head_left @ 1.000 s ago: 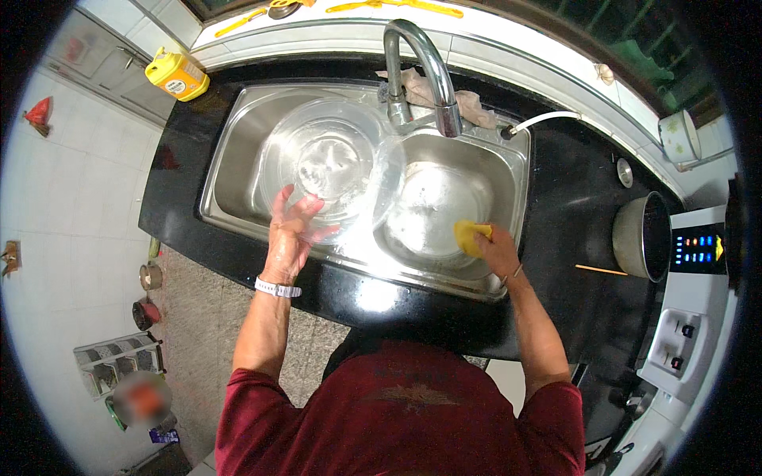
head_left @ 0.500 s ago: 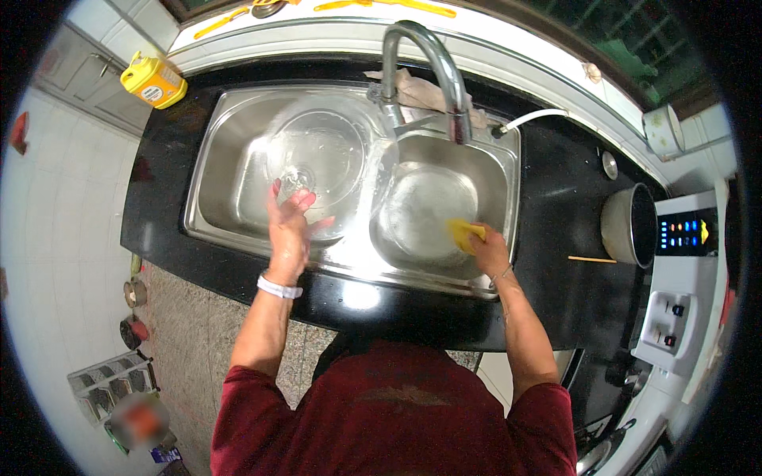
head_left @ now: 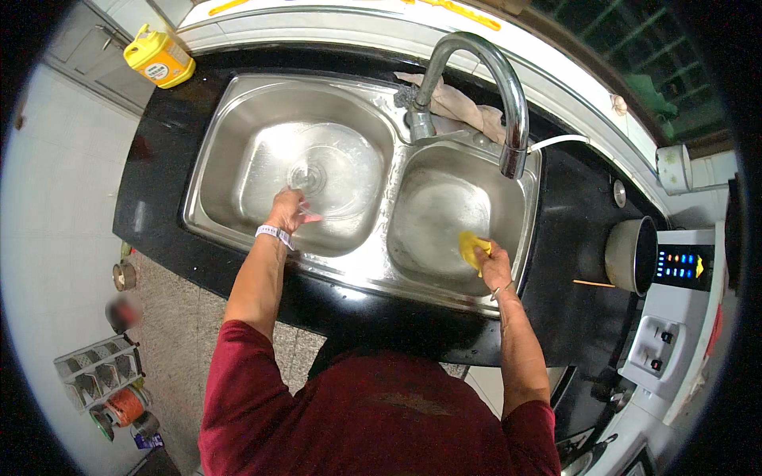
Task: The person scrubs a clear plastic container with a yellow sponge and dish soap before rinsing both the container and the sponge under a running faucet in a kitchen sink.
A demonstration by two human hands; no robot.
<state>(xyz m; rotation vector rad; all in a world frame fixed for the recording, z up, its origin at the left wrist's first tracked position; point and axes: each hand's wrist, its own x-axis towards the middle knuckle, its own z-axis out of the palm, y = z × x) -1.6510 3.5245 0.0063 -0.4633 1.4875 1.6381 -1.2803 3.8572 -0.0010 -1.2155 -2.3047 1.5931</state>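
My left hand (head_left: 289,211) is over the left sink basin (head_left: 218,170), its fingers closed at the near edge of a clear, round, see-through dish (head_left: 337,186). The dish is hard to tell from the steel behind it, and whether it touches the bottom I cannot tell. Over the near right part of the right basin (head_left: 413,258), my right hand (head_left: 495,265) grips a crumpled yellow cloth (head_left: 472,247). The curved chrome faucet (head_left: 476,44) rises behind the sink, its spout over the right basin's far right corner.
A yellow jug (head_left: 161,59) stands at the counter's far left. Behind the faucet lies a pale rag (head_left: 468,111). On the right are a metal pot (head_left: 627,254), a thin wooden stick (head_left: 594,283) and a white appliance with a lit panel (head_left: 683,266).
The clear dish has gone from raised across both basins to lower, within the left one. My left fingers have closed from spread. The cloth remains in my right hand; the view has shifted.
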